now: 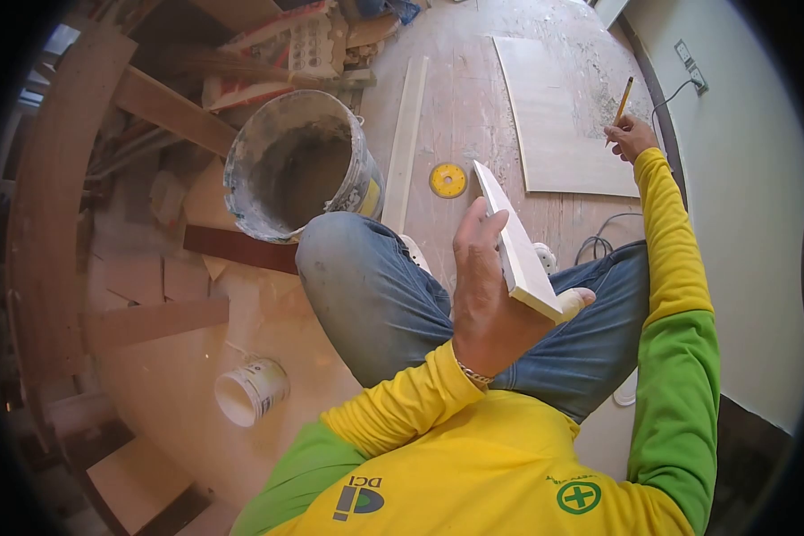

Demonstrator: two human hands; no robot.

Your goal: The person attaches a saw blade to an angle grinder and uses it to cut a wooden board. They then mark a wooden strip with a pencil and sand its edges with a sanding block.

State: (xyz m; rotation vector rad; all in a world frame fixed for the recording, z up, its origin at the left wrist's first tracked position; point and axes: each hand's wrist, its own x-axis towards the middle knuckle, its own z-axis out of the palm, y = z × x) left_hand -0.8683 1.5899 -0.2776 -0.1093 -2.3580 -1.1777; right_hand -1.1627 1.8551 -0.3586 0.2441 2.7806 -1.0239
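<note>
My left hand (491,295) is wrapped round a narrow, pale strip of tile (520,248), held tilted above my knees with its thumb and fingers on opposite sides. Out to the right, my right hand (634,138) pinches a yellow pencil (624,103), its blunt end pointing up. Below that hand, a large pale tile (545,112) with a notched edge lies on the floor. A yellow cutting disc (448,180) rests on the floorboards just beyond the held strip.
A big mortar-smeared bucket (364,170) stands left of my knee, beside a long pale strip (406,147). A small white tub (263,386) lies on its side. Boards and debris (174,107) crowd the left. A cable (598,239) runs near the right wall (741,205), which has sockets (690,64).
</note>
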